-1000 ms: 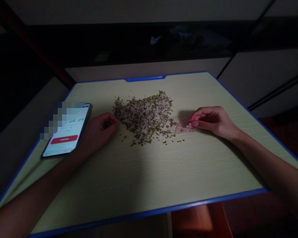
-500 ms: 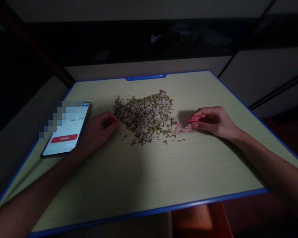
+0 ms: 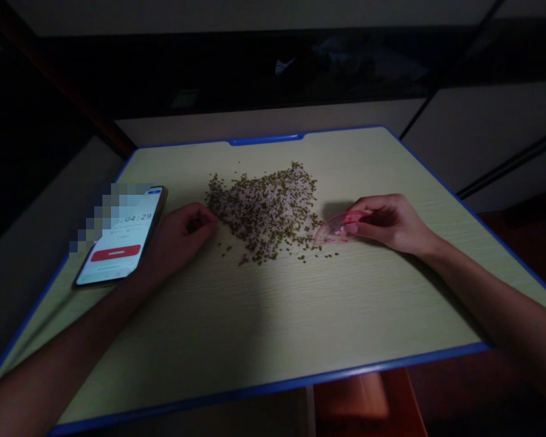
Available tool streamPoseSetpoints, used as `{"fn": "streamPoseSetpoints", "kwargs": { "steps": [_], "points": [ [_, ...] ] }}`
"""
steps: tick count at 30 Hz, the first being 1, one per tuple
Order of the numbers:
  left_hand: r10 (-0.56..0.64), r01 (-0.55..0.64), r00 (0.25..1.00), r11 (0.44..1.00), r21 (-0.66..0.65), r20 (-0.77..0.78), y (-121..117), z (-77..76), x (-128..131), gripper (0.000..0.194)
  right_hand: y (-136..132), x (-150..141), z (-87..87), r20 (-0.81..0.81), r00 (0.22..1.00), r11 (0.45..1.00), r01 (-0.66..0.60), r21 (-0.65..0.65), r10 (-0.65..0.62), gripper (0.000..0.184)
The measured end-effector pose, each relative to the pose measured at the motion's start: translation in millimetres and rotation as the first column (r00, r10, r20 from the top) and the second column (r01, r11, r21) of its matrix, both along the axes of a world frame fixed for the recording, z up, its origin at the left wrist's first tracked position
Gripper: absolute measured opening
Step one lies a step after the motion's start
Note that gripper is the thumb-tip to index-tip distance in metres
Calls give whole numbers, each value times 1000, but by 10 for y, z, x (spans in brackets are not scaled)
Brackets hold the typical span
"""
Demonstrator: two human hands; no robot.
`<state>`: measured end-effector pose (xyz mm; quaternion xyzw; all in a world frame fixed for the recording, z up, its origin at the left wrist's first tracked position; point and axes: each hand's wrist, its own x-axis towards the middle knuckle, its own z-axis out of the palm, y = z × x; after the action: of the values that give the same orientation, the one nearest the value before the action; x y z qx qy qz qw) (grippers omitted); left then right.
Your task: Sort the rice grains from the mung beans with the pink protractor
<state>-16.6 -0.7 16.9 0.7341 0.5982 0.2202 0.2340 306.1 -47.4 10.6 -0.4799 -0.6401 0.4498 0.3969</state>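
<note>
A loose pile of small green beans mixed with pale grains (image 3: 268,209) lies in the middle of the table. My right hand (image 3: 389,224) pinches a clear pink protractor (image 3: 330,230) between thumb and fingers; its curved edge faces the pile's right side and reaches the stray beans there. At the pile's left edge rests my left hand (image 3: 186,233), curled with thumb and forefinger brought together. Whether anything small is between those fingertips I cannot make out.
A lit phone (image 3: 122,237) showing a timer lies at the left, beside my left wrist. The pale wooden tabletop (image 3: 327,315) has a blue rim, with a blue grip (image 3: 266,140) at the far edge. Cabinet fronts stand behind, and a reddish-orange surface (image 3: 368,403) shows below.
The protractor has tilted and shifted slightly left toward the pile in my right hand. My left hand stays in about the same place, and the view has shifted a little.
</note>
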Motion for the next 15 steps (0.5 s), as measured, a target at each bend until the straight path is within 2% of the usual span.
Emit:
{"fn": "streamPoseSetpoints", "kwargs": {
  "steps": [15],
  "points": [
    [8, -8, 1000, 1000, 11, 24, 9, -9, 8, 10, -9, -60, 6, -21, 996, 996, -87, 32, 88, 3]
  ]
}}
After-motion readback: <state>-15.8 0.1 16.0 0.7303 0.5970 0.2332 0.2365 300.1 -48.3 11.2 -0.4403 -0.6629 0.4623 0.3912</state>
